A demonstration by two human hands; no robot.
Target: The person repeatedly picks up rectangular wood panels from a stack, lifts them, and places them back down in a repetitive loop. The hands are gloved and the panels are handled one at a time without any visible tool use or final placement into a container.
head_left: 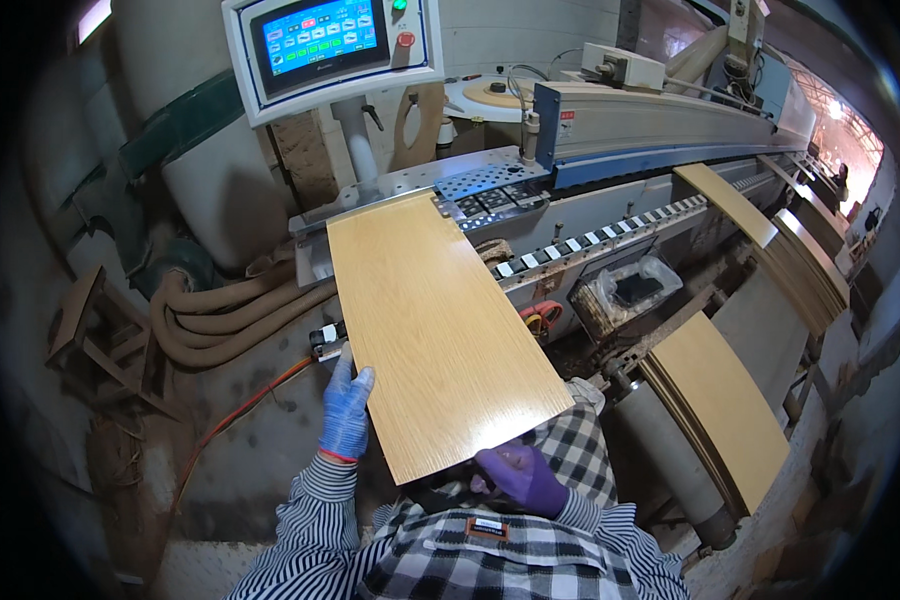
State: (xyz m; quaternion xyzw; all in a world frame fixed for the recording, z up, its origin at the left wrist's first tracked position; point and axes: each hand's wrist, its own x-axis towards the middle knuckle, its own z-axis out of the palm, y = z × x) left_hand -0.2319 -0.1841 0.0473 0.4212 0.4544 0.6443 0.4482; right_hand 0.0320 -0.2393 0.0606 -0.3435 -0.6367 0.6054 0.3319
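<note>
A wood-grain panel [450, 337] lies flat in front of me, its far end on the infeed of an edge-banding machine [645, 135]. Its far edge runs along a metal guide fence [405, 191]. My left hand [347, 409], in a blue glove, grips the panel's left edge with the thumb on top. My right hand [521, 476], in a purple glove, is at the near edge by my checked apron [495, 555]; its fingers are partly hidden. The panel's far right corner meets the perforated metal plates [487, 199] of the machine.
A control screen [322, 37] stands above the fence. Stacked panels [724, 412] rest on a roller conveyor [675, 442] at my right. Dust hoses [232, 315] and a wooden stool [112, 337] are on the left. A lined bin [622, 292] stands below the roller track [600, 236]. Far right, a person [841, 182] is visible.
</note>
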